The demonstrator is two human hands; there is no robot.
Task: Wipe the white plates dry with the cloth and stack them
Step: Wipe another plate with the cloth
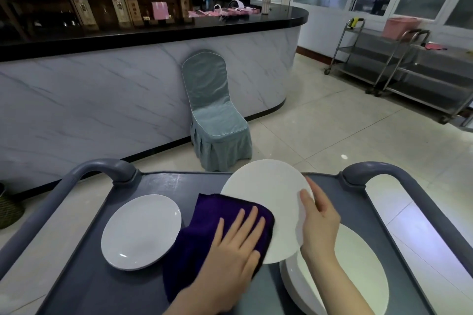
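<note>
My right hand [318, 220] grips the right rim of a white plate [266, 194], thumb on its face, holding it tilted above the grey cart top [163, 184]. My left hand [234, 245] lies flat with straight fingers on a dark purple cloth [204, 227], pressing it against the plate's lower left part. A single white plate [140, 231] lies flat on the cart at the left. Under my right forearm, at the lower right, sits a stack of white plates [358, 271].
The cart has raised grey handles at the left [102, 167] and right [378, 170]. Beyond it stand a chair with a blue-grey cover [215, 110] and a marble-front counter [102, 100]. Steel trolleys [409, 69] stand at the far right on the tiled floor.
</note>
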